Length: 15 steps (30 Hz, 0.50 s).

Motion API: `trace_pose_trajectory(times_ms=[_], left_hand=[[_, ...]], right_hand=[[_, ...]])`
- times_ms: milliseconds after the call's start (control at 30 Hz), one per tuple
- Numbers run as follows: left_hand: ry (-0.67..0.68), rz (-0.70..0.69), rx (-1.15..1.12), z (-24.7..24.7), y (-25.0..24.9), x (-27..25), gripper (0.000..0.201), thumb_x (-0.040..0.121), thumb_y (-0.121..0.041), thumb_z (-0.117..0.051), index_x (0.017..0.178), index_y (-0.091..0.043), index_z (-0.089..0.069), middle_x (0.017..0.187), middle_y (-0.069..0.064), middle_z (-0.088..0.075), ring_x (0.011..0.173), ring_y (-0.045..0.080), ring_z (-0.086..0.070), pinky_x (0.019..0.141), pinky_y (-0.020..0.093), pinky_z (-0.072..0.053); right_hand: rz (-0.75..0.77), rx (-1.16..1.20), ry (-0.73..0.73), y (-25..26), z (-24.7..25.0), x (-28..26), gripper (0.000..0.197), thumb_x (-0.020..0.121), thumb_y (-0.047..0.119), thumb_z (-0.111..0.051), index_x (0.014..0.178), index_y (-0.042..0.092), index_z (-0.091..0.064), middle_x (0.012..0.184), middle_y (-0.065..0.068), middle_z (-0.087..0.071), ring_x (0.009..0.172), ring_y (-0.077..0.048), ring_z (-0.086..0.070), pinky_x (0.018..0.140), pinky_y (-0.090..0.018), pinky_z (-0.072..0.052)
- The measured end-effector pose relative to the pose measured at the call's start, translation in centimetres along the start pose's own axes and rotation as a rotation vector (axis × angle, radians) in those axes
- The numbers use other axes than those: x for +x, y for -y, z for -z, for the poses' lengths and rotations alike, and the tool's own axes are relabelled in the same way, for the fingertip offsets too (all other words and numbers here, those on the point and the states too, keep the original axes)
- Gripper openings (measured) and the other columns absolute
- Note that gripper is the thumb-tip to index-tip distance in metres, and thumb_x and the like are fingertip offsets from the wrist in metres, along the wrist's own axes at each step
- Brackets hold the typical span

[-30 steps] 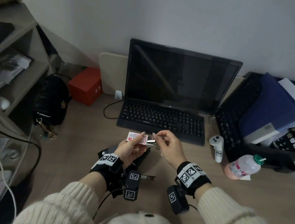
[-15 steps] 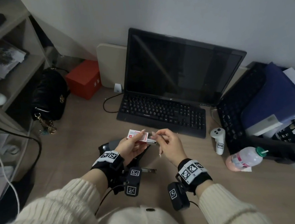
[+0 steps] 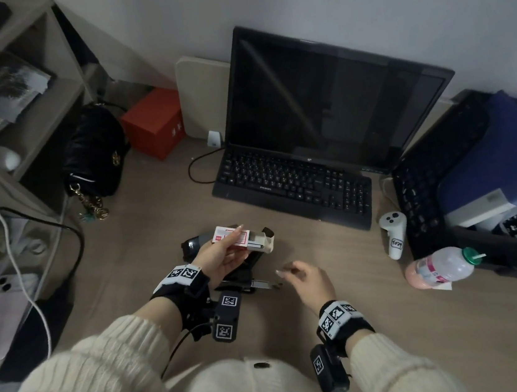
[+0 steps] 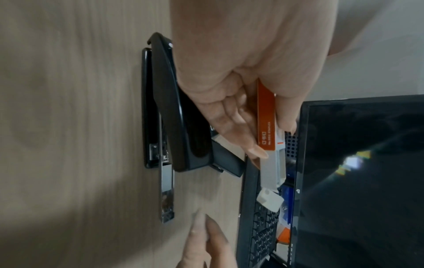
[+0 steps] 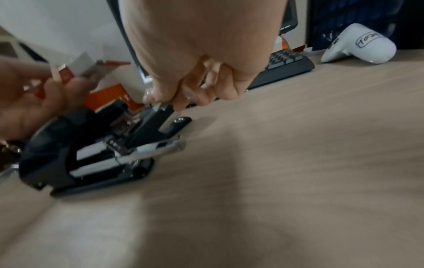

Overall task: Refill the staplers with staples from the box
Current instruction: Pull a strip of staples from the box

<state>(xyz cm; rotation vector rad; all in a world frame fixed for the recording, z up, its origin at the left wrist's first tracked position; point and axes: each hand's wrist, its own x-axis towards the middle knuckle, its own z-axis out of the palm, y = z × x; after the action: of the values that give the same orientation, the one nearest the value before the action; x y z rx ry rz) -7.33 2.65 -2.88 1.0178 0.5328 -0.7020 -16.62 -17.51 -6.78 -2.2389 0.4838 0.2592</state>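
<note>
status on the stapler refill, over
Left hand holds open staple box. Right hand, pinching staples, nears open stapler on desk. Nothing blocking.

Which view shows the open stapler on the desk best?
Left wrist: the stapler lies unblocked, with its metal staple tray slid out. Right wrist shows it blurred. In the head view the left hand covers most of it.
</note>
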Motion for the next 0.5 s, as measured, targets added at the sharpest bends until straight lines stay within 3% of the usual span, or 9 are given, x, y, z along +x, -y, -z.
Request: trace_pose_trajectory(times_ms=[167,300,500], left_hand=[[-0.006,0.005,0.012,0.5,0.1,-0.5,0.038,0.086,-0.028,-0.073,0.113,-0.004,-0.064,0.104,0.016,-0.07,0.079,0.019,-0.068,0.059,0.021,-0.057],[-0.013,0.005,0.028,0.8,-0.1,-0.7,0.034,0.087,-0.029,-0.072,0.109,-0.005,-0.065,0.107,0.016,-0.071,0.084,0.022,-0.069,0.059,0.021,-0.057],[-0.023,0.003,0.029,0.9,-0.4,-0.7,0.029,0.085,-0.029,-0.073,0.103,-0.007,-0.067,0.103,0.014,-0.072,0.085,0.022,-0.069,0.058,0.021,-0.056]], right_hand=[[-0.003,-0.257,0.03,0.1,-0.9,-0.8,0.023,0.084,0.043,-0.067,0.105,0.035,-0.071,0.103,0.011,-0.06,0.097,-0.011,-0.059,0.069,-0.024,-0.038],[-0.01,-0.247,0.042,0.3,-1.4,-0.8,0.025,0.083,0.045,-0.068,0.106,0.035,-0.071,0.104,0.009,-0.059,0.099,-0.012,-0.059,0.072,-0.024,-0.041],[0.009,-0.28,0.056,1.1,-1.5,-0.7,0.028,0.084,0.047,-0.066,0.109,0.035,-0.07,0.105,0.01,-0.057,0.099,-0.012,-0.059,0.07,-0.021,-0.034]])
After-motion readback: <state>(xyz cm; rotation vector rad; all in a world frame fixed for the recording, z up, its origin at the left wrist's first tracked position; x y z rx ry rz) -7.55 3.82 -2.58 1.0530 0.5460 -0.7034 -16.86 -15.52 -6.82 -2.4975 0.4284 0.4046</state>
